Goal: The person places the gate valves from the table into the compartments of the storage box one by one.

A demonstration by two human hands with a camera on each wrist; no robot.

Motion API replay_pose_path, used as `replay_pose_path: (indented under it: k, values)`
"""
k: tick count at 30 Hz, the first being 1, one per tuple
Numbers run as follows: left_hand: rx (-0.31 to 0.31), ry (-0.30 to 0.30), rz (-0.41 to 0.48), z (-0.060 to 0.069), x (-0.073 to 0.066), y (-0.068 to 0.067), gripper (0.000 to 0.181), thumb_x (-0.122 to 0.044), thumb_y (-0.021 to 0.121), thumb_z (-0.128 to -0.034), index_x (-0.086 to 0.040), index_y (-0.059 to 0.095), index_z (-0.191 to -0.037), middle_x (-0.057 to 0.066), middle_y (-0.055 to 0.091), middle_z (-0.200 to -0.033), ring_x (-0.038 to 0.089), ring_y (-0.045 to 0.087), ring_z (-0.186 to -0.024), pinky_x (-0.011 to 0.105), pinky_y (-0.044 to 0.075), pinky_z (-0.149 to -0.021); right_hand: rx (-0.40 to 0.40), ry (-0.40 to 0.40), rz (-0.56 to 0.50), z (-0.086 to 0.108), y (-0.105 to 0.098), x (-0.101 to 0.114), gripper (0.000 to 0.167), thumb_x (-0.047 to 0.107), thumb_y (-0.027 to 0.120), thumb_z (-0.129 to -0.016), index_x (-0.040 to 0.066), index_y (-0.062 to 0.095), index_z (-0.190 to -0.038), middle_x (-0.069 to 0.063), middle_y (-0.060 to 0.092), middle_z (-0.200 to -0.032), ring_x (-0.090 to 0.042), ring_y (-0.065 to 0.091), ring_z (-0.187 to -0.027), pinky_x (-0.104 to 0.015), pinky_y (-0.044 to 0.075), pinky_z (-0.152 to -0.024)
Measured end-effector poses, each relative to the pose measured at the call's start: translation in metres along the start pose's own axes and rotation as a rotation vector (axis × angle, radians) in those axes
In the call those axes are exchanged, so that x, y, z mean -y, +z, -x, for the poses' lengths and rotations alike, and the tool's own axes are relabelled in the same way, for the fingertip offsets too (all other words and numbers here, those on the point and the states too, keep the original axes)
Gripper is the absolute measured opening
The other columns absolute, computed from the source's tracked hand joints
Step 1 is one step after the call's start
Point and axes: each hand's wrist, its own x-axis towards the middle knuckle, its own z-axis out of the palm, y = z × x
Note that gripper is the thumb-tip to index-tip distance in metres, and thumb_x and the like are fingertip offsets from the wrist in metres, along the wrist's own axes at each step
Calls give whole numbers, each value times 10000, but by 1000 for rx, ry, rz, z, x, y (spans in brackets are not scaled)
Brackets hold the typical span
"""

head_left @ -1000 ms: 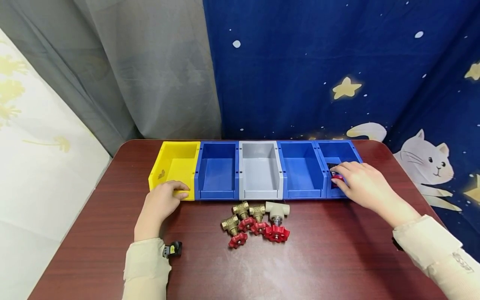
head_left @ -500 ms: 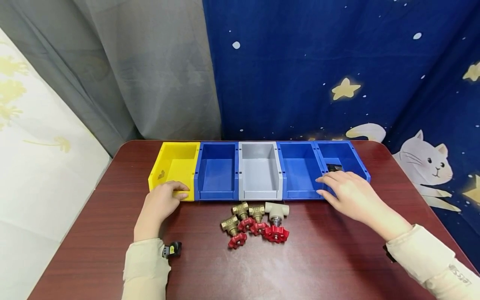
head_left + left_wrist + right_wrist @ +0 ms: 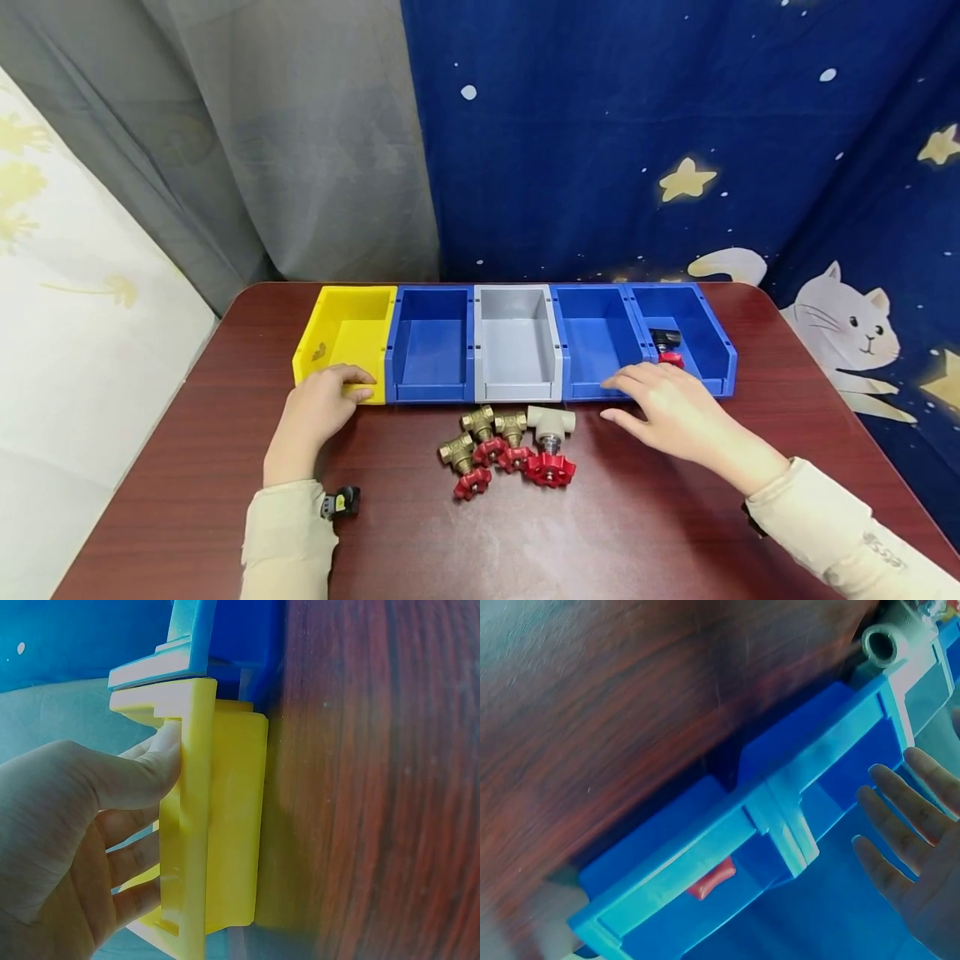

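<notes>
My left hand (image 3: 321,410) holds the front edge of a yellow bin (image 3: 352,333); in the left wrist view the thumb lies on the lip and the other fingers reach behind it. My right hand (image 3: 671,414) hovers with fingers extended before the two right-hand blue bins, holding nothing. Inside the far-right blue bin (image 3: 716,350) lies a black valve (image 3: 664,337) with a red handwheel, partly hidden by the hand. Left of that hand, on the table, sit several brass valves (image 3: 457,452) with red handwheels and a cream tee-shaped valve (image 3: 551,422) with a larger red one.
Between the yellow and far-right bins stand a blue bin (image 3: 431,342), a grey bin (image 3: 517,342) and another blue bin (image 3: 596,342), all side by side. They line the back of the dark red wooden table (image 3: 480,550). Curtains hang behind it.
My right hand has let go of the black valve in the far-right blue bin, withdrawn toward me and moved left, its fingers extended. The left hand stays on the yellow bin.
</notes>
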Motion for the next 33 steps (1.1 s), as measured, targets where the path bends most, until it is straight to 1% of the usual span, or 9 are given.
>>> replay_pose_path:
  k: [8, 12, 15, 18, 22, 25, 29, 33]
  values:
    - [10, -11, 2, 1, -1, -2, 201, -228, 684, -944, -100, 731, -1091, 123, 693, -1106, 337, 597, -990, 576, 459, -934, 7, -41, -15, -3, 9, 17, 424, 442, 749, -858, 101, 720, -1108, -35, 697, -1051, -227, 652, -949, -437, 541, -832]
    - [6, -2, 1, 1, -1, -2, 194, -223, 685, -943, -102, 732, -1087, 123, 694, -1107, 340, 600, -989, 579, 456, -933, 47, -52, -36, -5, 13, 29, 450, 475, 728, -869, 110, 707, -1131, -23, 694, -1070, -220, 647, -978, -438, 531, -856]
    - [5, 4, 1, 0, -1, -2, 192, -223, 687, -942, -103, 734, -1084, 123, 694, -1109, 341, 602, -990, 580, 456, -930, 86, -68, -54, -5, 15, 38, 487, 527, 684, -888, 116, 695, -1148, -15, 687, -1096, -218, 644, -1012, -442, 526, -876]
    - [8, 4, -1, 0, -1, -2, 191, -223, 686, -943, -102, 734, -1083, 125, 693, -1109, 340, 601, -990, 579, 457, -929, 107, -79, -59, -6, 18, 45, 544, 587, 634, -899, 116, 684, -1165, -14, 678, -1120, -218, 640, -1028, -435, 526, -879]
    - [14, 2, -6, 1, -2, -2, 192, -221, 687, -942, -97, 733, -1081, 126, 693, -1100, 339, 602, -981, 577, 461, -924, 127, -67, -43, -7, 22, 49, 641, 658, 593, -886, 106, 670, -1202, -27, 667, -1156, -224, 630, -1050, -428, 520, -887]
    - [16, 0, -10, 1, -2, -2, 192, -219, 690, -940, -94, 733, -1079, 128, 693, -1093, 340, 603, -979, 577, 464, -919, 148, -44, -49, -8, 23, 52, 715, 690, 602, -858, 96, 648, -1253, -42, 655, -1201, -238, 618, -1089, -441, 508, -911]
    - [7, 14, -13, 1, -2, -2, 180, -210, 688, -940, -93, 735, -1069, 130, 695, -1091, 344, 608, -978, 579, 465, -911, 167, -26, -71, -9, 25, 56, 784, 706, 626, -827, 92, 614, -1315, -50, 633, -1253, -251, 593, -1147, -464, 487, -951]
    - [10, 14, -15, -1, -2, -2, 176, -209, 689, -939, -93, 735, -1063, 127, 695, -1084, 341, 609, -970, 578, 466, -907, 177, -30, -78, -10, 29, 59, 844, 719, 630, -813, 76, 582, -1357, -75, 613, -1292, -269, 579, -1178, -482, 476, -967]
